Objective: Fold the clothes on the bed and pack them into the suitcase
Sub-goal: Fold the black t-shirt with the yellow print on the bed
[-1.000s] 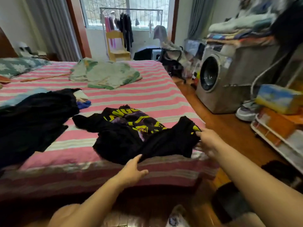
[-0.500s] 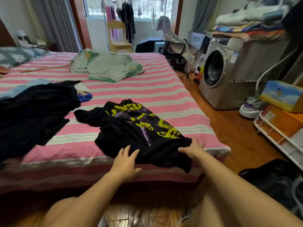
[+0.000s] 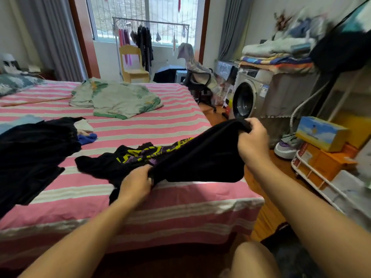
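Black cotton with a yellow and purple print, the shirt [image 3: 192, 155] hangs lifted off the near right part of the bed [image 3: 160, 199], its far left portion still lying on the pink striped cover. Both forearms reach out bare from the near edge of the view. The left hand [image 3: 136, 184] sits low, just above the mattress, knuckles up, fingers curled under and gripping a bunched fold of the shirt's near edge. The right hand [image 3: 254, 141] is raised higher and further right, past the bed's right side, wrist bent, fingers and thumb closed round a gathered corner of the fabric. The cloth stretches taut in a slope between the two hands, dropping in a loose curve below the right one.

On the left of the bed lies a dark pile [image 3: 34, 155] of clothes, with a scrap of blue cloth [image 3: 87, 137] at its right edge. Further off, near the middle of the bed, rests a crumpled green leaf-print garment [image 3: 116, 99]. A washing machine [image 3: 253, 93] stands on the right beyond the bed, with folded linens stacked on top. I cannot make out a suitcase for certain from here.
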`<state>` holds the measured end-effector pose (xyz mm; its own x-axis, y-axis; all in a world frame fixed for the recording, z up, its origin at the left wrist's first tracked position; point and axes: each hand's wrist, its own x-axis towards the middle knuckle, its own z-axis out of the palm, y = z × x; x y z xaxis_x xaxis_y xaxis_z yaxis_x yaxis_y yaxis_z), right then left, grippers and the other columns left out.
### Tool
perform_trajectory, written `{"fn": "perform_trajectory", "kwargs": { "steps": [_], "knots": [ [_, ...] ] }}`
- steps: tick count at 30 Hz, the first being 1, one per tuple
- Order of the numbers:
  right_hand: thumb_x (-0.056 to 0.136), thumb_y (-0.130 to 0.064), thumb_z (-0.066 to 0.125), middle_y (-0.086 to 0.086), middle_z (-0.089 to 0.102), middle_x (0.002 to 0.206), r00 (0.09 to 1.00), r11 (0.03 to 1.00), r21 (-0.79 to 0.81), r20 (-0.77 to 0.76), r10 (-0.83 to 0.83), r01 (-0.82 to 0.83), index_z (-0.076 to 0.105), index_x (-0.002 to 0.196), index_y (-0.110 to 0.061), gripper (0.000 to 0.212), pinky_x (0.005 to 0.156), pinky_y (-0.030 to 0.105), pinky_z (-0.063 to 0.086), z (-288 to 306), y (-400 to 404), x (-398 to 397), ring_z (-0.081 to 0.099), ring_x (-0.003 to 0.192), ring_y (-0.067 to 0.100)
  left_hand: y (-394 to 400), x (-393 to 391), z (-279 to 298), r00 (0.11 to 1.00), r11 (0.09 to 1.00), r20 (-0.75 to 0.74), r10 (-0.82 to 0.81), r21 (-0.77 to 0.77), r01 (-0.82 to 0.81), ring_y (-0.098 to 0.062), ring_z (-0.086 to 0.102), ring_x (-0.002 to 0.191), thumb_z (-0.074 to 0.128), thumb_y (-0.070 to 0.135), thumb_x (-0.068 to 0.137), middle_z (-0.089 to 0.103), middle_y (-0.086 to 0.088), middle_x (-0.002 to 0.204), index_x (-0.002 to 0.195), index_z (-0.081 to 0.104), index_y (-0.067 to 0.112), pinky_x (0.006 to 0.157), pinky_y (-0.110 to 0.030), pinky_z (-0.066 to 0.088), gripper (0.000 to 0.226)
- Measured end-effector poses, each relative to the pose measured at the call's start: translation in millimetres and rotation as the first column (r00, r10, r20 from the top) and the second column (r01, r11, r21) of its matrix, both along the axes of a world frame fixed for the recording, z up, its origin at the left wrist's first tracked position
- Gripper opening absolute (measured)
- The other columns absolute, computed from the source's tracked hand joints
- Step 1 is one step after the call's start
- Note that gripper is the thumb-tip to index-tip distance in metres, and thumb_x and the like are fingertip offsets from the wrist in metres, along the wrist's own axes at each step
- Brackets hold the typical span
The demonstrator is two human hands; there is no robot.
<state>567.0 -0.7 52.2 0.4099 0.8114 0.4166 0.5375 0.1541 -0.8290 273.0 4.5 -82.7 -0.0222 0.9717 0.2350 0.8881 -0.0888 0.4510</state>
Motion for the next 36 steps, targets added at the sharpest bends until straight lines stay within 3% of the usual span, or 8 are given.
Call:
{"fn": "perform_trajectory", "kwargs": {
  "steps": [8, 14, 18, 22, 26, 29, 33, 36],
  "knots": [
    [0.089, 0.001, 0.052, 0.021, 0.053, 0.117, 0.857, 0.974, -0.031, 0.482, -0.183, 0.226, 0.066, 0.105, -0.005, 0.023, 0.083, 0.043, 0.045, 78, 53, 1, 0.053, 0.102, 0.043, 7, -151, 220, 0.93, 0.852, 0.007, 0.368, 0.399, -0.34, -0.046, 0.06, 0.1, 0.052, 0.001, 0.086, 0.063, -0.024, 0.11, 0.109, 0.063, 0.011, 0.076, -0.049, 0.046, 0.027],
    [0.088, -0.004, 0.05, 0.019, 0.056, 0.118, 0.781, 0.962, -0.176, 0.622, -0.055, 0.208, 0.068, 0.109, -0.012, 0.029, 0.09, 0.047, 0.051, 48, 56, -18, 0.059, 0.107, 0.046, -7, -202, 192, 0.89, 0.891, -0.107, 0.444, 0.155, -0.426, -0.04, 0.065, 0.099, 0.057, 0.005, 0.081, 0.068, -0.017, 0.109, 0.103, 0.071, 0.022, 0.084, -0.048, 0.056, 0.031],
    [0.09, -0.01, 0.049, 0.02, 0.064, 0.123, 0.658, 0.854, -0.493, 0.7, 0.278, 0.163, 0.065, 0.115, -0.013, 0.031, 0.087, 0.038, 0.051, -16, 54, -21, 0.062, 0.11, 0.04, -19, -204, 105, 0.938, 0.939, 0.074, 0.338, -0.097, -0.331, -0.029, 0.069, 0.09, 0.066, 0.002, 0.082, 0.074, -0.008, 0.091, 0.093, 0.078, 0.021, 0.078, -0.036, 0.054, 0.025],
    [0.087, -0.015, 0.046, 0.018, 0.066, 0.12, 0.696, 0.754, -0.644, 0.602, 0.392, 0.132, 0.066, 0.11, -0.016, 0.031, 0.085, 0.035, 0.051, -85, 78, -18, 0.061, 0.106, 0.038, -19, -183, 21, 0.924, 0.935, 0.237, 0.299, -0.266, -0.234, -0.016, 0.05, 0.062, 0.072, 0.003, 0.087, 0.059, -0.003, 0.065, 0.085, 0.077, 0.009, 0.059, -0.03, 0.037, 0.009],
    [0.088, -0.008, 0.049, 0.014, 0.062, 0.102, 0.794, 0.767, -0.633, 0.519, 0.318, 0.107, 0.064, 0.097, -0.011, 0.018, 0.074, 0.032, 0.043, -122, 110, -20, 0.058, 0.09, 0.034, 15, -171, -9, 0.733, 0.889, 0.531, 0.424, -0.399, -0.224, -0.022, 0.056, 0.072, 0.056, 0.007, 0.096, 0.064, -0.003, 0.078, 0.094, 0.071, 0.018, 0.067, -0.032, 0.043, 0.018],
    [0.088, -0.008, 0.05, 0.014, 0.059, 0.095, 0.792, 0.767, -0.629, 0.529, 0.303, 0.128, 0.064, 0.098, -0.008, 0.017, 0.072, 0.033, 0.042, -136, 150, -9, 0.054, 0.084, 0.033, 40, -169, 11, 0.603, 0.858, 0.68, 0.418, -0.514, -0.015, -0.022, 0.063, 0.081, 0.055, 0.012, 0.097, 0.069, -0.004, 0.09, 0.104, 0.07, 0.017, 0.074, -0.036, 0.043, 0.017],
    [0.087, -0.009, 0.051, 0.016, 0.064, 0.095, 0.82, 0.684, -0.716, 0.472, 0.326, 0.14, 0.064, 0.095, -0.011, 0.016, 0.069, 0.033, 0.042, -146, 171, 4, 0.056, 0.084, 0.034, 19, -178, 36, 0.535, 0.594, 0.741, 0.405, -0.658, 0.462, -0.035, 0.064, 0.12, 0.075, 0.006, 0.079, 0.068, -0.018, 0.128, 0.127, 0.066, 0.003, 0.096, -0.042, 0.054, 0.049],
    [0.087, -0.006, 0.052, 0.025, 0.068, 0.101, 0.884, 0.539, -0.83, 0.354, 0.305, 0.146, 0.067, 0.095, -0.006, 0.017, 0.077, 0.037, 0.05, -143, 138, 4, 0.063, 0.093, 0.041, -19, -169, 48, 0.601, 0.39, 0.655, 0.457, -0.755, 0.527, -0.029, 0.071, 0.1, 0.072, -0.01, 0.083, 0.073, -0.017, 0.111, 0.117, 0.069, -0.003, 0.081, -0.034, 0.058, 0.035]
  ]
}}
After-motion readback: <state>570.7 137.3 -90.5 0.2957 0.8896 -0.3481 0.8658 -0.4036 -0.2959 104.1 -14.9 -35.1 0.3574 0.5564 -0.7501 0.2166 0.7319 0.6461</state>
